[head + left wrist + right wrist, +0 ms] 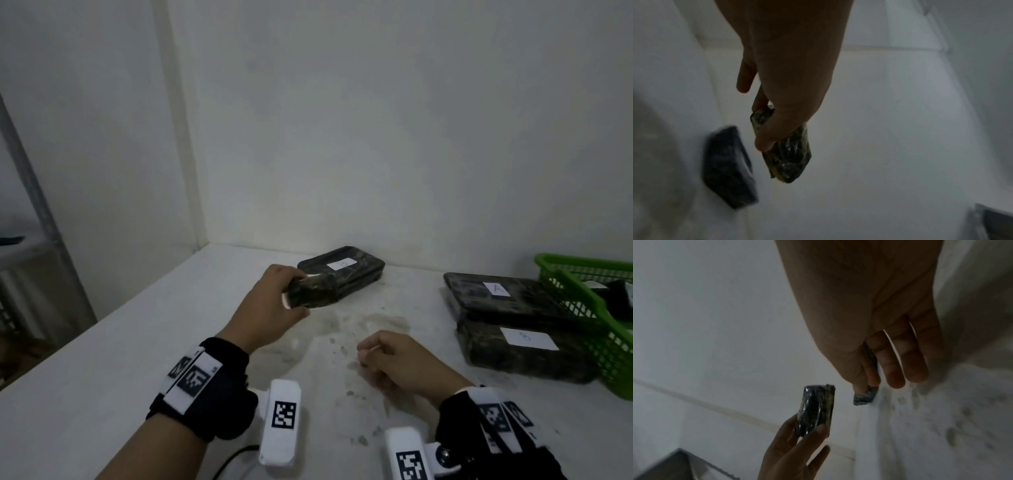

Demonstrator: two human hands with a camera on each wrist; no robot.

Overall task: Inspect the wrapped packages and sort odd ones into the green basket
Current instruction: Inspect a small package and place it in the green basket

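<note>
My left hand [291, 294] grips a small dark plastic-wrapped package [313, 293] by its near end, held just above the white table; the left wrist view shows thumb and fingers round the package [789, 155]. Behind it lies a flat dark package [346, 270] with a white label. Two more labelled packages lie at the right, one marked A [496, 294] and one in front of it [524, 346]. The green basket [582, 291] stands at the right edge. My right hand [380, 356] hovers low over the table, fingers loosely curled and holding nothing.
The white table [137, 359] sits in a corner, with walls close behind and to the left. Dirty stains [359, 322] mark its middle. A dark item with a white label [620, 291] lies in the basket. A metal rack [41, 212] stands beyond the left edge.
</note>
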